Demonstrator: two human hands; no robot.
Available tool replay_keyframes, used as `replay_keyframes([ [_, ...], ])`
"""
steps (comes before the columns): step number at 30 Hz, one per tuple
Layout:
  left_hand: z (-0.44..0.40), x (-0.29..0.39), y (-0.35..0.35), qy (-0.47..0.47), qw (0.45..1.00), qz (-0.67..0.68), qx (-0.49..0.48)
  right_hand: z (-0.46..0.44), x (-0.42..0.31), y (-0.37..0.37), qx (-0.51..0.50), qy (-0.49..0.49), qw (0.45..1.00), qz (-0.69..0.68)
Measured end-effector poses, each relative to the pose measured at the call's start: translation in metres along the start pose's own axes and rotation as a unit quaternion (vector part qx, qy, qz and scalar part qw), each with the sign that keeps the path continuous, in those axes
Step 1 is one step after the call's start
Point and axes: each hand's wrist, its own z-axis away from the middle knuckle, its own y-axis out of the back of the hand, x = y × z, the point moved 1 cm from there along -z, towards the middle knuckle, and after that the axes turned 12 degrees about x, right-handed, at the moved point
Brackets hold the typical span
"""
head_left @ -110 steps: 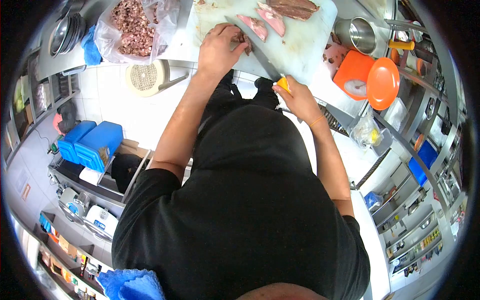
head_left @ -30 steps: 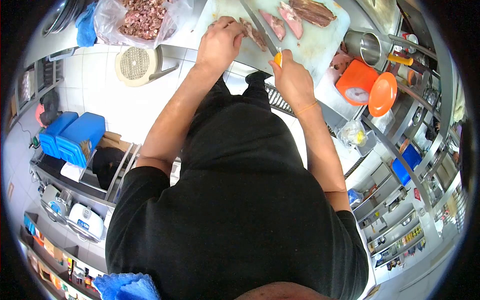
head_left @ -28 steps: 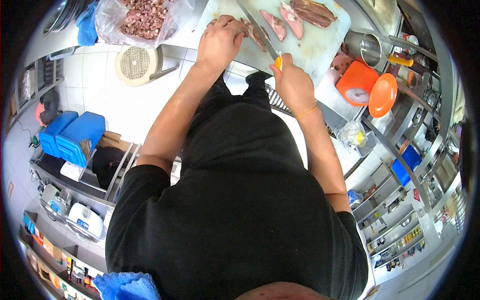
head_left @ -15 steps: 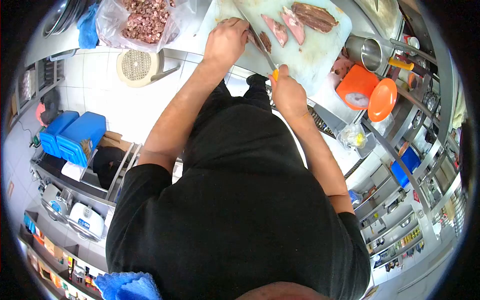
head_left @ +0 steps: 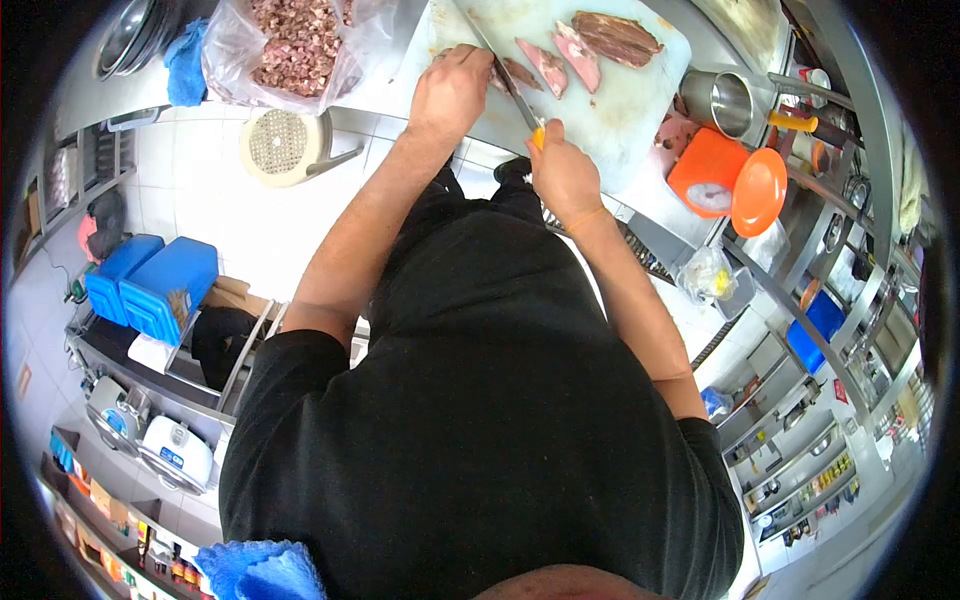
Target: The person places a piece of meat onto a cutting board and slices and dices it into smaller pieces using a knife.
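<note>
My right hand (head_left: 567, 180) is wrapped round the yellow handle of a knife (head_left: 510, 85), whose long blade points up and to the left across the white cutting board (head_left: 610, 130). My left hand (head_left: 450, 92) has its fingers curled down on a piece of meat (head_left: 497, 80), just left of the blade; most of that piece is hidden under the fingers. A thin dark strip of meat (head_left: 522, 74) lies right of the blade. Two pink meat slices (head_left: 542, 66) and a larger brown slab of meat (head_left: 616, 40) rest farther right on the board.
A clear plastic bag (head_left: 225, 60) of diced meat stands left of the board. To the right are a steel pot (head_left: 722, 105), an orange scale (head_left: 705, 172) and an orange plate (head_left: 760, 192). A beige stool (head_left: 283, 148) stands on the floor below the counter.
The view has shifted slightly. The knife's handle and my right hand have moved a little left and toward my left hand. Both hands keep their holds.
</note>
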Motion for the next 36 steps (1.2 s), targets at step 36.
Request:
replay_keyframes([
  [36, -0.005, -0.001, 0.001, 0.004, 1.000, 0.013, -0.013, 0.073, 0.057, -0.010, -0.008, -0.005, 0.998, 0.057],
])
